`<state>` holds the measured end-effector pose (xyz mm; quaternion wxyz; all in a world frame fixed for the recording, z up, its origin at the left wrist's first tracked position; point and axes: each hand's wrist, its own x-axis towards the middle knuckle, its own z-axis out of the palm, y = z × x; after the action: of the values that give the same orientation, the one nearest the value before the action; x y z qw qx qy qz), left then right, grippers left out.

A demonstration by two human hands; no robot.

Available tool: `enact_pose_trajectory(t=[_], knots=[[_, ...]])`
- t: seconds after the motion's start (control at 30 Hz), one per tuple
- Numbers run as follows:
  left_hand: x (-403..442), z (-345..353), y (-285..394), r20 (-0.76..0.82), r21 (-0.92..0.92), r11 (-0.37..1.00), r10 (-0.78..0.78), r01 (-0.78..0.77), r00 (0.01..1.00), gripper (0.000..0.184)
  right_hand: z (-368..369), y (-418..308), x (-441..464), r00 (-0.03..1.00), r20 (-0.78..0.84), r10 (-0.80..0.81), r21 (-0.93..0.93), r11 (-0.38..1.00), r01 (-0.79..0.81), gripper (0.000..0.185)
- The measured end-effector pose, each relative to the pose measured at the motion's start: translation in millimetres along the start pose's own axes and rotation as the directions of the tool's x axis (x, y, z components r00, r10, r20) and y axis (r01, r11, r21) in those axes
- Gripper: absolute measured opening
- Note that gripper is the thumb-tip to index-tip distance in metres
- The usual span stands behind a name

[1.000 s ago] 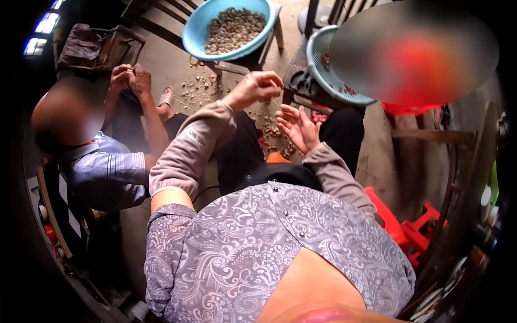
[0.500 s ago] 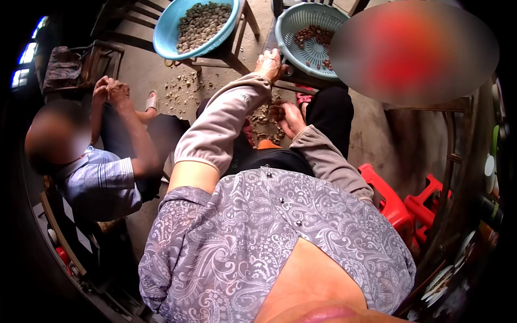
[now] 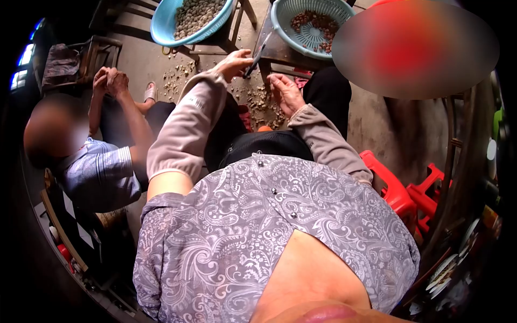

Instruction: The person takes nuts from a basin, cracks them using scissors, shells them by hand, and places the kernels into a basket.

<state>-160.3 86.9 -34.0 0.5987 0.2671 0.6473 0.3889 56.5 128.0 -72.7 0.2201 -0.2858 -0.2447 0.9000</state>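
My left hand is stretched forward in front of the bench. Its fingertips close on a thin dark hand tool with a shiny edge, tilted upright; its exact kind is unclear. To the right of it, my right hand hovers above my lap with curled fingers pressed together. Whatever they may hold is too small to make out. Beyond the hands, a pale blue-green basket on the bench carries reddish-brown nut kernels. A blue basin at the upper left is heaped with unshelled nuts.
Broken shells litter the floor between my feet. At left, a seated person has both hands raised together. Red plastic stools stand at my right, beside wooden furniture. A blurred area covers the upper right.
My left hand has moved left and back from the bench edge, now with the dark tool at its fingertips. My right hand has risen slightly and its fingers have drawn together.
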Motion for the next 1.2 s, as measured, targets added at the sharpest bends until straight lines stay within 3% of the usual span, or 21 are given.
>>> enact_pose_trajectory(t=[0.03, 0.07, 0.13, 0.17, 0.2, 0.27, 0.4, 0.5, 0.63, 0.93, 1.2], knots=[[-30, 10, -3, 0.044, -0.123, 0.989, 0.084, -0.078, 0.995, 0.072, -13, 1, 3, 0.99, 0.139, 0.017, -0.021, 1.0, -0.014, 0.018], [-51, 27, -6, 0.005, -0.138, 0.98, 0.148, -0.146, 0.989, 0.062, -11, 0, 4, 0.995, 0.097, 0.024, -0.028, 0.999, -0.021, 0.019], [-74, 39, -20, -0.019, -0.075, 0.992, 0.102, -0.103, 0.995, 0.063, -7, -1, 2, 0.992, 0.099, 0.071, 0.032, 0.997, -0.075, 0.021], [-89, 50, -24, -0.101, -0.073, 0.983, 0.163, -0.17, 0.982, 0.046, -5, 0, 2, 0.993, 0.108, 0.041, -0.005, 0.999, -0.041, 0.023], [-95, 56, -32, -0.181, 0.049, 0.976, 0.217, -0.211, 0.959, 0.033, -4, 1, 1, 0.991, 0.128, 0.042, -0.004, 0.999, -0.041, 0.022], [-104, 61, -47, -0.219, 0.398, 0.881, 0.363, -0.257, 0.906, 0.029, -1, 3, 0, 0.994, 0.105, 0.015, 0.0, 1.0, -0.015, 0.017], [-109, 67, -73, -0.108, 0.594, 0.748, 0.439, -0.296, 0.892, 0.045, -2, 10, 2, 0.996, 0.093, -0.003, 0.007, 1.0, 0.003, 0.011], [-108, 73, -83, -0.06, 0.756, 0.55, 0.6, -0.356, 0.798, 0.041, -6, 16, 9, 0.993, 0.117, 0.022, -0.013, 1.0, -0.021, 0.009], [-107, 81, -78, -0.103, 0.803, 0.532, 0.566, -0.267, 0.818, 0.032, -8, 20, 11, 0.986, 0.165, 0.008, -0.092, 0.996, 0.007, 0.008], [-99, 74, -91, -0.037, 0.845, 0.453, 0.58, -0.285, 0.814, 0.035, -3, 19, 7, 0.989, 0.139, -0.056, -0.183, 0.98, 0.082, 0.004], [-104, 72, -86, -0.024, 0.789, 0.553, 0.465, -0.269, 0.885, 0.032, -5, 25, 13, 0.99, 0.132, -0.05, -0.186, 0.98, 0.075, 0.004]])
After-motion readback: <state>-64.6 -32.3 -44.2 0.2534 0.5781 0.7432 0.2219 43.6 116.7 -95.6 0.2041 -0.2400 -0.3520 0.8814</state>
